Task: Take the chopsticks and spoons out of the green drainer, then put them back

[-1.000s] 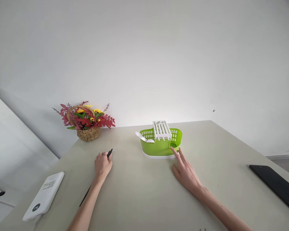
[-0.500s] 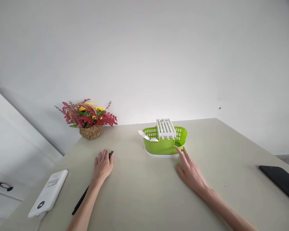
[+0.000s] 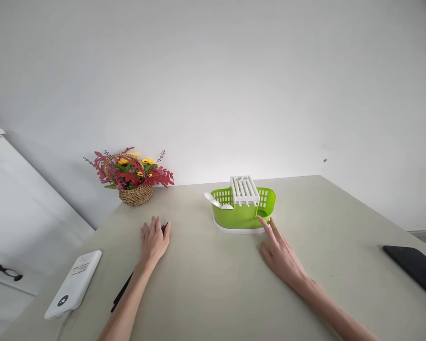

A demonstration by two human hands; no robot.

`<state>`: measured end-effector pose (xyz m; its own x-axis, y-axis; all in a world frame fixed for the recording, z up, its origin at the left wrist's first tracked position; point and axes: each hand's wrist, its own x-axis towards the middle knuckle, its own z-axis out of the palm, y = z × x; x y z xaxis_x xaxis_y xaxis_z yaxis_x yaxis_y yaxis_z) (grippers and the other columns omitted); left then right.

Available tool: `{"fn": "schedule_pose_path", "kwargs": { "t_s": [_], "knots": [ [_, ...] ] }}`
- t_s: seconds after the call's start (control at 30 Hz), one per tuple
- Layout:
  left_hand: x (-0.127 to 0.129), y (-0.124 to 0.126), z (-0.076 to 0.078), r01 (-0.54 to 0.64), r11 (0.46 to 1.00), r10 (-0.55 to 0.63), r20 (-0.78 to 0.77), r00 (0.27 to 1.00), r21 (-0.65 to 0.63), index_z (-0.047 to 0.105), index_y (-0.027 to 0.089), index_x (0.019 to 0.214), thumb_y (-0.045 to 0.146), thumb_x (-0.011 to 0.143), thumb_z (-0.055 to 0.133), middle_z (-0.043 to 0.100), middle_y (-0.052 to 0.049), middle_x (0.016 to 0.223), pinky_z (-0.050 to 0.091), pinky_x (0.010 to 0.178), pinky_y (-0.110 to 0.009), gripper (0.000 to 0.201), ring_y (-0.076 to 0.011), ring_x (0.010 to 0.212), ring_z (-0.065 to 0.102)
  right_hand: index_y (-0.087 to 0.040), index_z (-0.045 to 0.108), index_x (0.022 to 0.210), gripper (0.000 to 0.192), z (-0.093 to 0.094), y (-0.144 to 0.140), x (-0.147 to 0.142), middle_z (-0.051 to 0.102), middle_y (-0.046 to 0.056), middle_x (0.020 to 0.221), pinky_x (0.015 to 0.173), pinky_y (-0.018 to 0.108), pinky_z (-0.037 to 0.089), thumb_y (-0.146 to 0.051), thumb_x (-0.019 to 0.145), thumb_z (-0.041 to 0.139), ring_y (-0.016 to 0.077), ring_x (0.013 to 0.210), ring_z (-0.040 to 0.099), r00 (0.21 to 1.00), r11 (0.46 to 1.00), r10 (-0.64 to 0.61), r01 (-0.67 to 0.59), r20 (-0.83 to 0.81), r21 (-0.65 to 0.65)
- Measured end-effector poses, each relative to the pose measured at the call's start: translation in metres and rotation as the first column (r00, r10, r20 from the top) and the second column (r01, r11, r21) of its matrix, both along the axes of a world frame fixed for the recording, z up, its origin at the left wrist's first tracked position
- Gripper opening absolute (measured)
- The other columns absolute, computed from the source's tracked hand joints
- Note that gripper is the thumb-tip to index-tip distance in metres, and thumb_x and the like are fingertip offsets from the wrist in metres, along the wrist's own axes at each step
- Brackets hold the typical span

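a pale beige table (image 3: 213, 284) stood against a plain white wall, with a white cabinet (image 3: 17, 189) off its left edge. at the far left sat a wicker basket of red and yellow flowers (image 3: 132, 176). a white power bank (image 3: 74, 284) lay near the left edge, and a black tablet (image 3: 413, 267) lay at the right edge. the left hand (image 3: 153, 240) lay flat and open, palm down, over black chopsticks (image 3: 128, 283) that ran under the forearm, their tip showing past the fingers. the right hand (image 3: 282, 253) rested open, its fingertips touching the near right corner of a green cutlery drainer (image 3: 243, 213) at the far middle, which held a white rack and a white spoon (image 3: 213, 201).
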<state>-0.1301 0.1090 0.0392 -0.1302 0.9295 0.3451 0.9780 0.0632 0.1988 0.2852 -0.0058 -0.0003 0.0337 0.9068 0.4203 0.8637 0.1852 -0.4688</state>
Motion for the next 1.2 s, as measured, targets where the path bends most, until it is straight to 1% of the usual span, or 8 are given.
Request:
{"fn": "schedule_pose_path", "kwargs": {
  "t_s": [0.17,0.3,0.43,0.57,0.7,0.83,1.07,1.2],
  "knots": [
    [0.054,-0.008,0.044,0.324,0.886,-0.408,0.228,0.884,0.332,0.048,0.018,0.147,0.053,0.103,0.042,0.054,-0.018,0.152,0.039,0.119,-0.053,0.056,-0.0328,0.144,0.048,-0.030,0.022,0.165,0.071,-0.002,0.002,0.000,0.026,0.021,0.169,0.093,0.047,0.058,-0.021,0.098,0.041,0.0347,0.136,0.057,1.000,1.000,0.010,-0.010,-0.009,0.015],
    [0.107,-0.010,0.080,0.507,0.763,-0.641,0.373,0.670,0.400,0.047,0.025,0.146,0.051,0.101,0.054,0.055,-0.013,0.151,0.042,0.119,-0.048,0.053,-0.0279,0.140,0.053,-0.030,0.021,0.166,0.072,-0.004,0.003,0.000,0.025,0.021,0.169,0.096,0.048,0.057,-0.020,0.098,0.040,0.0346,0.137,0.056,1.000,1.000,0.016,-0.016,-0.019,0.020],
    [0.147,-0.001,0.100,0.688,0.606,-0.795,0.320,0.515,0.399,0.039,0.026,0.153,0.055,0.086,0.076,0.050,-0.015,0.154,0.042,0.119,-0.049,0.081,-0.0317,0.141,0.052,-0.033,0.019,0.166,0.074,-0.003,0.004,-0.001,0.024,0.019,0.170,0.098,0.050,0.056,-0.019,0.097,0.042,0.0342,0.140,0.053,0.999,1.000,0.013,-0.012,-0.035,0.025],
    [0.175,0.010,0.109,0.754,0.535,-0.844,0.186,0.504,0.381,0.047,0.026,0.147,0.060,0.071,0.087,0.052,-0.015,0.151,0.043,0.118,-0.050,0.093,-0.0344,0.140,0.052,-0.036,0.017,0.166,0.077,-0.003,0.006,-0.001,0.024,0.016,0.170,0.102,0.049,0.055,-0.016,0.096,0.042,0.0327,0.146,0.046,0.998,0.998,0.024,-0.021,-0.053,0.053],
    [0.191,0.017,0.112,0.787,0.513,-0.857,0.146,0.495,0.342,0.068,0.024,0.116,0.058,0.076,0.084,0.068,-0.010,0.126,0.053,0.103,-0.040,0.055,-0.0279,0.119,0.066,-0.035,0.016,0.166,0.081,-0.003,0.008,-0.001,0.022,0.016,0.171,0.100,0.047,0.056,-0.013,0.094,0.043,0.0329,0.142,0.052,0.999,0.998,0.015,-0.013,-0.031,0.058],
    [0.194,0.021,0.111,0.792,0.499,-0.864,0.138,0.483,0.353,0.071,0.023,0.091,0.053,0.084,0.079,0.072,-0.005,0.103,0.056,0.086,-0.034,0.032,-0.0220,0.096,0.072,-0.034,0.015,0.167,0.082,-0.002,0.009,-0.001,0.022,0.016,0.170,0.103,0.048,0.055,-0.011,0.093,0.043,0.0331,0.146,0.047,0.999,0.997,0.024,-0.021,-0.033,0.072],
    [0.186,0.026,0.107,0.823,0.390,-0.913,0.060,0.402,0.412,0.075,0.024,0.090,0.046,0.086,0.079,0.074,-0.006,0.110,0.056,0.083,-0.032,0.023,-0.0208,0.096,0.074,-0.036,0.014,0.166,0.082,-0.001,0.009,-0.001,0.022,0.017,0.170,0.101,0.048,0.056,-0.010,0.094,0.043,0.0322,0.143,0.050,0.998,0.997,0.038,-0.033,-0.058,0.075],
    [0.186,0.028,0.105,0.794,0.380,-0.910,0.039,0.413,0.475,0.077,0.024,0.091,0.042,0.089,0.077,0.072,-0.007,0.111,0.055,0.080,-0.030,0.018,-0.0196,0.093,0.073,-0.034,0.014,0.166,0.081,-0.001,0.011,0.000,0.020,0.018,0.170,0.102,0.049,0.055,-0.010,0.094,0.043,0.0326,0.141,0.051,0.997,0.996,0.051,-0.046,-0.052,0.079]
  ]
}}
